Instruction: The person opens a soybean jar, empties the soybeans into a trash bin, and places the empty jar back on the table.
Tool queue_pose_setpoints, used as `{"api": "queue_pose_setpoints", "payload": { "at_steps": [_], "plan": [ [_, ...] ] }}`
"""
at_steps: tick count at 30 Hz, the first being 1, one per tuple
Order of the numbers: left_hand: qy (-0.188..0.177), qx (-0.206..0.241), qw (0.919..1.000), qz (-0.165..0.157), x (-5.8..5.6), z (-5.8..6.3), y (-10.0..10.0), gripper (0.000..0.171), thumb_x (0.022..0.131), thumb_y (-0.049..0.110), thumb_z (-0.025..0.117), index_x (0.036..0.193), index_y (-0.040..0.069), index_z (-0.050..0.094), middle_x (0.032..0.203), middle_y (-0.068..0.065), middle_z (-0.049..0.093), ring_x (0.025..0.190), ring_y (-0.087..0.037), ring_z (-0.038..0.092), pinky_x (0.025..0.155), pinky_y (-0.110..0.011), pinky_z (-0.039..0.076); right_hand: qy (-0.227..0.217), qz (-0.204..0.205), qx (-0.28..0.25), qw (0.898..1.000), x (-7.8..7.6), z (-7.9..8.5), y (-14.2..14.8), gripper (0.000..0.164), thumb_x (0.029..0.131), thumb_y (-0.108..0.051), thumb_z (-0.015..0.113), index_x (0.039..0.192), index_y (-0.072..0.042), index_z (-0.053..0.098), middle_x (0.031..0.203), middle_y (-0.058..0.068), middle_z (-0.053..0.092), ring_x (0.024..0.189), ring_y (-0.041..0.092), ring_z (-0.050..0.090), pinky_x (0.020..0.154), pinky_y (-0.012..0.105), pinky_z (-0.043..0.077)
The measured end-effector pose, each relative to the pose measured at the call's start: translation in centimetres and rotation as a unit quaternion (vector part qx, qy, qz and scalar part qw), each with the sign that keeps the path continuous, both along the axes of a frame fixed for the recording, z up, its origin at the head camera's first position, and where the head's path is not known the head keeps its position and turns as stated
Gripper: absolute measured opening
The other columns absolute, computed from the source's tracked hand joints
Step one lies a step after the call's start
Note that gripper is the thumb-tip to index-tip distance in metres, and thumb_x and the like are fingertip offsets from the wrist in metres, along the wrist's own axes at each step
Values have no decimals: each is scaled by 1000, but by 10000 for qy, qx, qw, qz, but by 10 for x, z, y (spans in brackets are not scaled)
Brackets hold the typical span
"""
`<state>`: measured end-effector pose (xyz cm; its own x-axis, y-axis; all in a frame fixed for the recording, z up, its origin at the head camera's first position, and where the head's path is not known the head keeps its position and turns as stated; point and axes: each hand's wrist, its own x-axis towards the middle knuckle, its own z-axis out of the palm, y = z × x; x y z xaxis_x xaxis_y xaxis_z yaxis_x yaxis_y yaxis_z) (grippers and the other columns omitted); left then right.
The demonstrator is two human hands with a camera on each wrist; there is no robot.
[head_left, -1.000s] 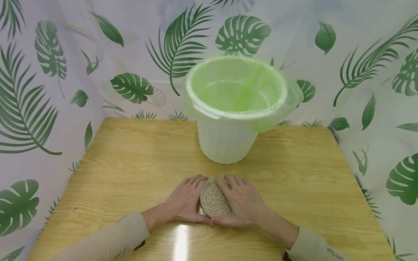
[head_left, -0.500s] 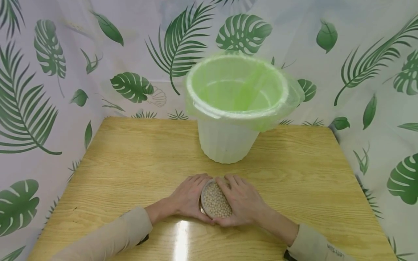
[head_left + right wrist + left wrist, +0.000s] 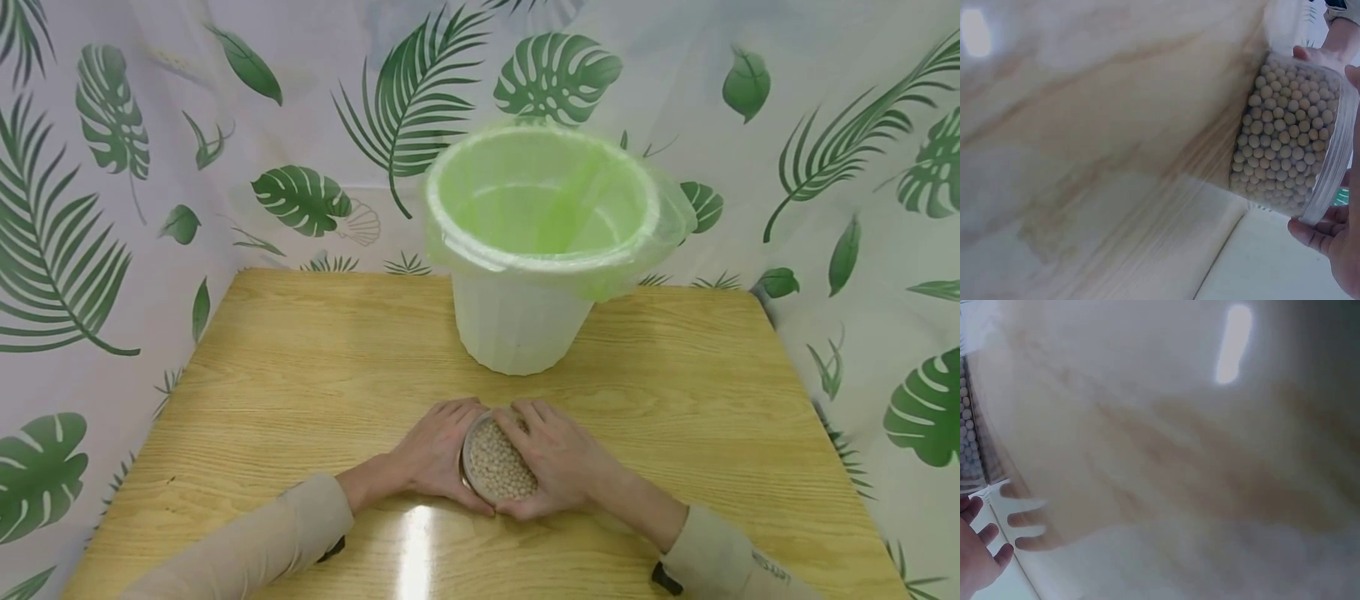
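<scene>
A clear round jar (image 3: pixel 491 457) packed with small beige beans stands at the near middle of the table, seen from above in the head view. My left hand (image 3: pixel 442 454) curves round its left side, and my right hand (image 3: pixel 562 458) grips the right side with fingers reaching over the rim. The thumbs meet at the jar's near side. In the right wrist view the jar (image 3: pixel 1285 134) shows its ribbed rim, with fingertips (image 3: pixel 1310 237) against it. The left wrist view catches only a strip of the jar (image 3: pixel 967 437) and some fingers (image 3: pixel 1004 555) below it.
Behind the jar stands a white bucket (image 3: pixel 517 325) lined with a thin green plastic bag (image 3: pixel 525 212). The wooden table (image 3: pixel 300 367) reflects a bright light streak. Leaf-printed cloth (image 3: pixel 315 92) hangs round the back and sides.
My left hand has shifted slightly right and closer against the jar. The jar has moved a touch to the right; the bucket has stayed put.
</scene>
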<state>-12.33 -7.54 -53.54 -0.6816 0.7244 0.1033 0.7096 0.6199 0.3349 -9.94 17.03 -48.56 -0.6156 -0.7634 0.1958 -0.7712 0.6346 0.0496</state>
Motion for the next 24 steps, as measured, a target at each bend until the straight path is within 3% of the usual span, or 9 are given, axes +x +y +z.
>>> {"api": "queue_pose_setpoints", "payload": {
  "at_steps": [5,9,18,24],
  "plan": [
    [-101,-95,9999,72,3,1,2,130,60,85,82,159,12,38,152,-7,57,148,-30,49,126,-51,41,-98,319,-5,9994,-5,-1,4,114,70,-84,72,150,-7,50,131,15,60,117,29,63,100,43,61],
    [-54,-136,9997,169,6,2,4,128,61,86,80,157,12,39,150,-7,58,148,-30,50,125,-50,42,-240,226,-85,9994,-5,-1,5,114,70,-83,73,152,-8,49,134,16,61,120,30,63,103,45,60],
    [146,-79,9990,406,14,-2,5,116,63,85,78,147,11,47,144,-8,61,144,-31,54,123,-49,45,-106,-749,-196,9969,18,0,3,113,72,-87,68,150,-6,54,139,18,62,126,33,64,110,49,57],
    [189,-16,9977,644,22,-1,6,113,64,85,77,144,10,49,140,-9,62,140,-31,56,122,-49,46,-140,-1409,-408,9891,33,-1,-3,118,72,-92,66,149,-4,54,138,20,62,122,35,66,105,49,59]
  ]
}}
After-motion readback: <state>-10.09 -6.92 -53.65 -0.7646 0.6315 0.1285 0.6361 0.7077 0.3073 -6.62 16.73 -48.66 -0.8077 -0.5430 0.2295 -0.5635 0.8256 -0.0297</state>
